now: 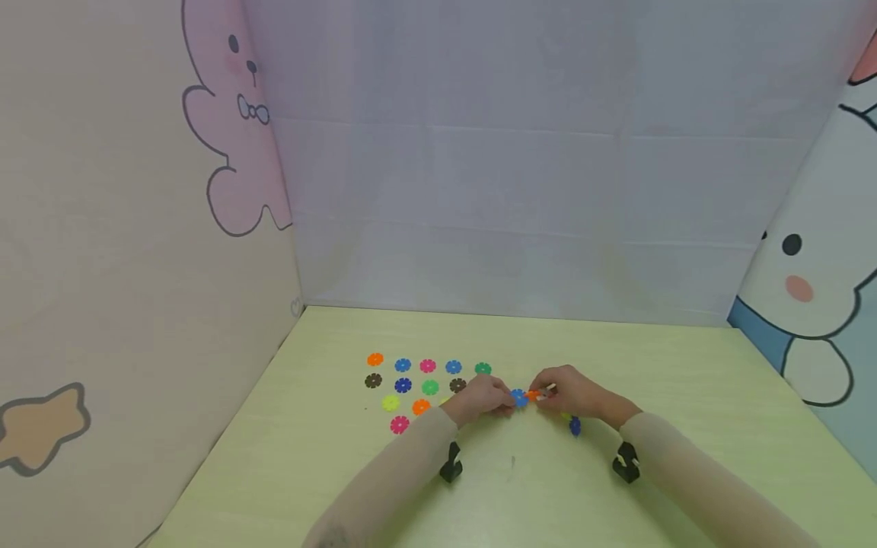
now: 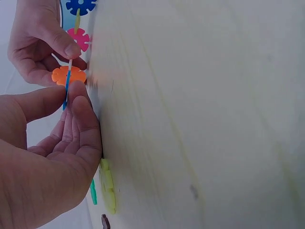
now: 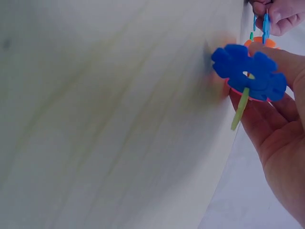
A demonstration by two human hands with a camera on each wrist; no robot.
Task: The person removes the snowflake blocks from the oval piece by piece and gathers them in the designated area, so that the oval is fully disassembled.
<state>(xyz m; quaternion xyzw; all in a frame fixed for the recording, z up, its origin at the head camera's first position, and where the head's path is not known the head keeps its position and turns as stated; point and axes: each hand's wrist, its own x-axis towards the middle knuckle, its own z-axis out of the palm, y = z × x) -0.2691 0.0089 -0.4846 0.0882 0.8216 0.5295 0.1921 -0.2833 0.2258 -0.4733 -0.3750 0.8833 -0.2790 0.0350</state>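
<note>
My left hand (image 1: 483, 397) pinches a light blue slotted disc (image 1: 518, 397) between thumb and fingers. In the left wrist view this disc (image 2: 66, 95) is edge-on and meets an orange slotted disc (image 2: 69, 75); how deeply they interlock I cannot tell. My right hand (image 1: 572, 392) grips a joined chain of discs that includes the orange one. From that chain a pink disc (image 2: 79, 39), a yellow disc (image 3: 240, 109) and a dark blue disc (image 3: 248, 71) stick out below the right hand. Its fingers hide part of the chain.
Left of the hands, loose discs lie in rough rows on the pale table (image 1: 308, 472), among them an orange disc (image 1: 374, 359), a brown disc (image 1: 373, 380) and a pink disc (image 1: 400, 425). The left forearm covers some. A curtain (image 1: 514, 190) hangs behind the table.
</note>
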